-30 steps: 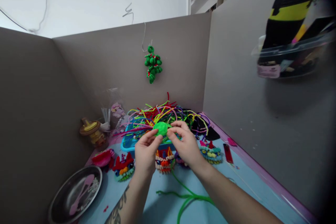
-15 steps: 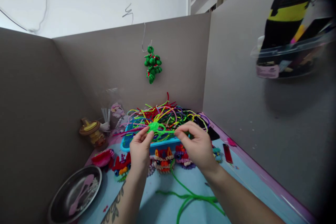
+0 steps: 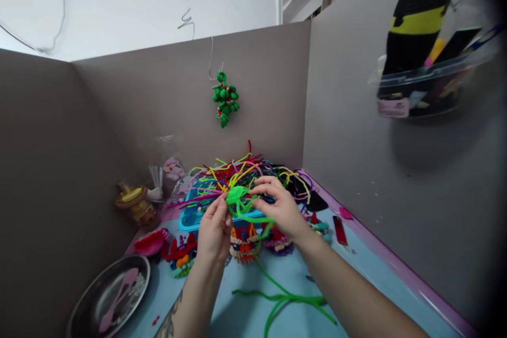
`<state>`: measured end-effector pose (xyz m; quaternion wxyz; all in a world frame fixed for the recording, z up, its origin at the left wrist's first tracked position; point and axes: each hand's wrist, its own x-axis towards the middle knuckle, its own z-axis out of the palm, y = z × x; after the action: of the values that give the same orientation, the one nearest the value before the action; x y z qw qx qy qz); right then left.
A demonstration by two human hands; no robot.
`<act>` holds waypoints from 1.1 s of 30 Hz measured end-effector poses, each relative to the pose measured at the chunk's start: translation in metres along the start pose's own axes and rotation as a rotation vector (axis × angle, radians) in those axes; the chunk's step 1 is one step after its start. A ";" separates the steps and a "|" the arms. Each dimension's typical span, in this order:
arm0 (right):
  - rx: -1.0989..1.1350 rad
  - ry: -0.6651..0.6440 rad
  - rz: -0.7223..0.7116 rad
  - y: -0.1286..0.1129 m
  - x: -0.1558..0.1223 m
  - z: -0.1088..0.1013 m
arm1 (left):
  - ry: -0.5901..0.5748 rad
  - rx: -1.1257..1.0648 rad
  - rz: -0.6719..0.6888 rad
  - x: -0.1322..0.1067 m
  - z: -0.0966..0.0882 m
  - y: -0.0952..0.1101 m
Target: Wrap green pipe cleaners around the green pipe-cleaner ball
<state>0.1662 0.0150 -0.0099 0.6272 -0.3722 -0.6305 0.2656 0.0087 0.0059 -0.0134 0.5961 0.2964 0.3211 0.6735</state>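
A bright green pipe cleaner piece (image 3: 236, 195), coiled into a small flat pad with loose loops, is held up in front of the blue tray. My left hand (image 3: 216, 224) pinches its left edge between thumb and fingers. At its right side, the bent fingers of my right hand (image 3: 279, 208) close on the loops; the exact contact is partly hidden. A green strand trails from the piece under my right hand. Below on the table lie longer green pipe cleaners (image 3: 291, 297). Behind my hands stands an orange-and-red pipe cleaner figure (image 3: 244, 243).
The blue tray (image 3: 188, 222) overflows with coloured pipe cleaners. A metal bowl (image 3: 146, 282) with a pink spoon sits front left, near a brown-lidded jar (image 3: 137, 203). Grey partitions enclose the table. A green ornament (image 3: 225, 97) hangs behind; a clear bin (image 3: 420, 92) hangs at right.
My right hand has stopped drawing the thin strand out sideways and has moved in closer to the green pad. The strand now hangs below that hand. The view has shifted slightly.
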 end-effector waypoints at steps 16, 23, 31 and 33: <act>0.158 0.035 0.249 0.003 -0.010 0.019 | 0.036 0.107 0.119 -0.007 0.002 -0.019; 0.209 0.045 0.294 0.004 -0.009 0.018 | -0.066 0.203 0.139 -0.009 0.000 -0.024; 0.044 0.074 0.222 0.004 -0.009 0.015 | -0.072 0.263 0.176 -0.015 0.004 -0.020; 0.011 0.067 0.195 0.004 -0.010 0.017 | -0.059 0.248 0.181 -0.014 0.003 -0.020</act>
<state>0.1495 0.0113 -0.0201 0.6211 -0.4370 -0.5683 0.3165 0.0251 -0.0056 -0.0275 0.5008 0.4151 0.3562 0.6708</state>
